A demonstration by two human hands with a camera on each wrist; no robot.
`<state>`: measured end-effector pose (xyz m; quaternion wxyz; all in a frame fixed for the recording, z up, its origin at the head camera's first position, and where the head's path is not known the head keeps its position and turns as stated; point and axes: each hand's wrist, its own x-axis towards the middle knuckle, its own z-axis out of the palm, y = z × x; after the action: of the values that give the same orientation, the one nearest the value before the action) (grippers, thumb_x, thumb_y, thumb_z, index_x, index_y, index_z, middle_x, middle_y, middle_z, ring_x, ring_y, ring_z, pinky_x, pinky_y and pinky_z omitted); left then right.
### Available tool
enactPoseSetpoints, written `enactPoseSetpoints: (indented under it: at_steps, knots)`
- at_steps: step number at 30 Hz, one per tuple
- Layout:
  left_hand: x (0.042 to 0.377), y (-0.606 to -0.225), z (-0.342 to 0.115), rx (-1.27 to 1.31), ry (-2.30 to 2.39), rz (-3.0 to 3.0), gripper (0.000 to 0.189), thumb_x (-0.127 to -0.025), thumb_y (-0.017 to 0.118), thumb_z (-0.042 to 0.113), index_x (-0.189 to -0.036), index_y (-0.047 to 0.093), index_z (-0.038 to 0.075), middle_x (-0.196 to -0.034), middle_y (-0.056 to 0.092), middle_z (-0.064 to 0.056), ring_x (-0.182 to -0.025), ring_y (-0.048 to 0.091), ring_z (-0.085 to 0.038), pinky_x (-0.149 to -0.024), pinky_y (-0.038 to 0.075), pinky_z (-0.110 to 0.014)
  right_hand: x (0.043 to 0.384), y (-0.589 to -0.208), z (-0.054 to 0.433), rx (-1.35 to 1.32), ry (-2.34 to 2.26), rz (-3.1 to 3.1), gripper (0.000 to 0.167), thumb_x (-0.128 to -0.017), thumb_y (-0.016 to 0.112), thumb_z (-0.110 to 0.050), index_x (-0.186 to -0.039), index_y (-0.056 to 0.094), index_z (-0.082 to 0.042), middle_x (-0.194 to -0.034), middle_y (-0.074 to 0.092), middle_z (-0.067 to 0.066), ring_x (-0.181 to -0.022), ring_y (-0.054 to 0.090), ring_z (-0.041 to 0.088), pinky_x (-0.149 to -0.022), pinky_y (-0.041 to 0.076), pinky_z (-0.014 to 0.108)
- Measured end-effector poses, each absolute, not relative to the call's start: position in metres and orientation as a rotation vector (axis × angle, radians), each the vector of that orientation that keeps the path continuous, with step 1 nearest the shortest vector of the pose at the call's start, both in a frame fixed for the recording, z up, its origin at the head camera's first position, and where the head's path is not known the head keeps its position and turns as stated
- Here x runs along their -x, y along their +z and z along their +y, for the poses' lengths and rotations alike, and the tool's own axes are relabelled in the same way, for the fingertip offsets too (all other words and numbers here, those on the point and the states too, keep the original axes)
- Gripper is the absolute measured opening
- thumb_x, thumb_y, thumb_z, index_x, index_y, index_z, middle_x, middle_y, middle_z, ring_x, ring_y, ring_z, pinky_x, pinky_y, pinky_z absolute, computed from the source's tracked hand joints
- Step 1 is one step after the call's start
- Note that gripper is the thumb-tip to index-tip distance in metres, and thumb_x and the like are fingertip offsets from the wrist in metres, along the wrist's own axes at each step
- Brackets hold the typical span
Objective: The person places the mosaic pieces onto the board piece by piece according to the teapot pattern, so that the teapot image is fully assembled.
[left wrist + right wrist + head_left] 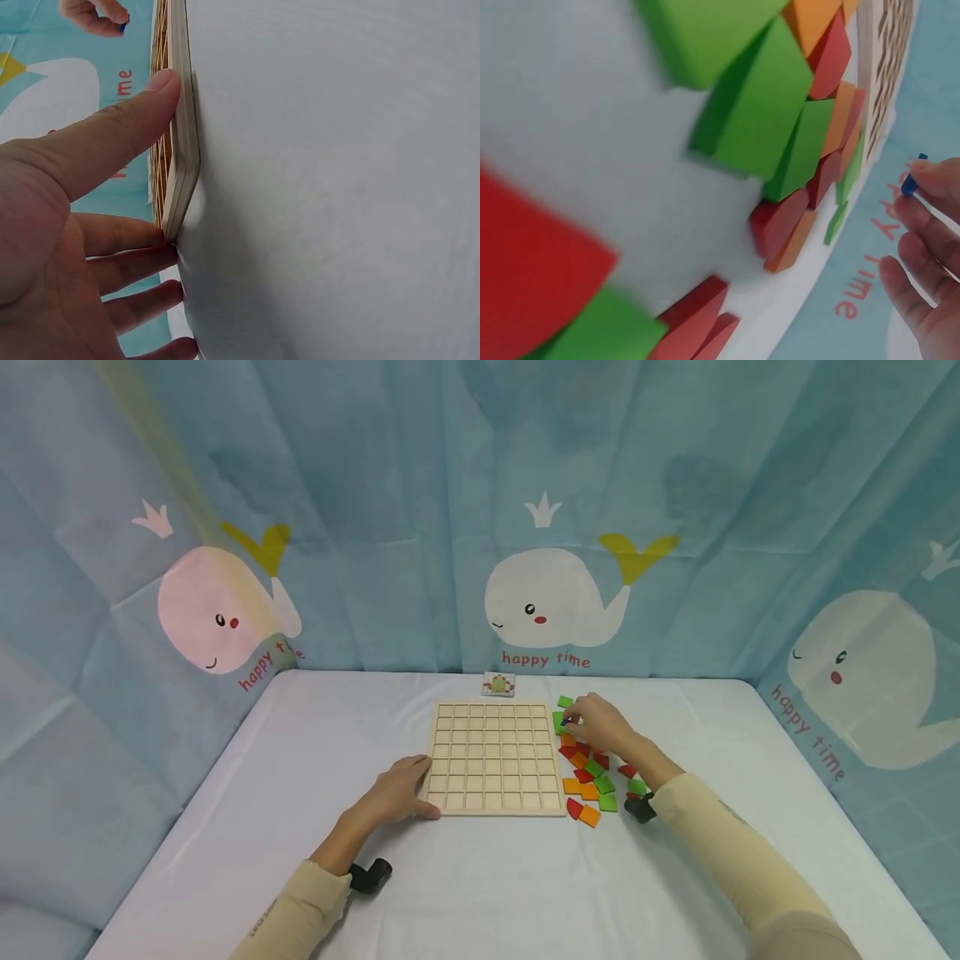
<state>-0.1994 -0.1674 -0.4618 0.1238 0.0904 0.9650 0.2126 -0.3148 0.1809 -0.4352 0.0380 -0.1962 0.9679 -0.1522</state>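
Note:
A wooden grid board [493,758] with square compartments lies flat on the white table. My left hand [401,789] rests at its near left corner; in the left wrist view the thumb touches one edge and fingertips meet the other side. Over the loose pieces at the board's right, my right hand [600,723] pinches a small blue piece [910,184] between thumb and finger, raised above the table. Below and around it are green tiles [761,105], orange tiles [589,816] and red quarter-round pieces [574,808], some overlapping.
A small picture card [498,684] lies behind the board. The white table [300,735] meets a blue curtain [375,602] printed with whales at the back and sides. Each wrist carries a black camera [371,876].

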Motion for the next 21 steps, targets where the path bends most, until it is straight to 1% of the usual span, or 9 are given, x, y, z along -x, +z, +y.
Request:
enactPoseSetpoints:
  at_steps: [5,12,17,21]
  knots:
    - [0.200,-0.462,-0.167,-0.266,0.613,2.818,0.095,-0.072,0.085,0.033,-0.146,0.039,-0.004,-0.152,0.038,-0.022,-0.143,0.032,-0.042,-0.112,0.030,-0.061,0.321,-0.436,0.171,0.717,-0.489,2.987,0.019,-0.089,0.070,-0.018,-0.104,0.075,-0.006,-0.090,0.068,0.006,-0.085,0.052,0.020,-0.082,0.052,0.036]
    - [0.199,-0.462,-0.168,-0.260,0.620,2.811,0.095,-0.072,0.085,0.033,-0.146,0.039,-0.004,-0.152,0.038,-0.022,-0.143,0.032,-0.042,-0.112,0.030,-0.061,0.330,-0.435,0.151,0.819,-0.474,2.987,0.016,-0.091,0.068,-0.015,-0.102,0.076,-0.007,-0.094,0.069,0.007,-0.089,0.055,0.021,-0.084,0.052,0.037]
    - [0.199,-0.461,-0.168,-0.260,0.641,2.804,0.094,-0.072,0.085,0.033,-0.146,0.039,-0.004,-0.152,0.038,-0.022,-0.143,0.031,-0.042,-0.113,0.029,-0.061,0.338,-0.435,0.136,0.877,-0.489,2.974,0.016,-0.091,0.067,-0.014,-0.101,0.076,-0.006,-0.094,0.069,0.008,-0.087,0.057,0.021,-0.080,0.053,0.036]
    - [0.200,-0.459,-0.165,-0.268,0.655,2.800,0.094,-0.072,0.086,0.032,-0.145,0.040,-0.004,-0.151,0.039,-0.022,-0.143,0.032,-0.042,-0.113,0.029,-0.060,0.344,-0.435,0.123,0.924,-0.511,2.963,0.016,-0.091,0.066,-0.013,-0.101,0.076,-0.005,-0.091,0.069,0.008,-0.083,0.059,0.020,-0.081,0.051,0.037]
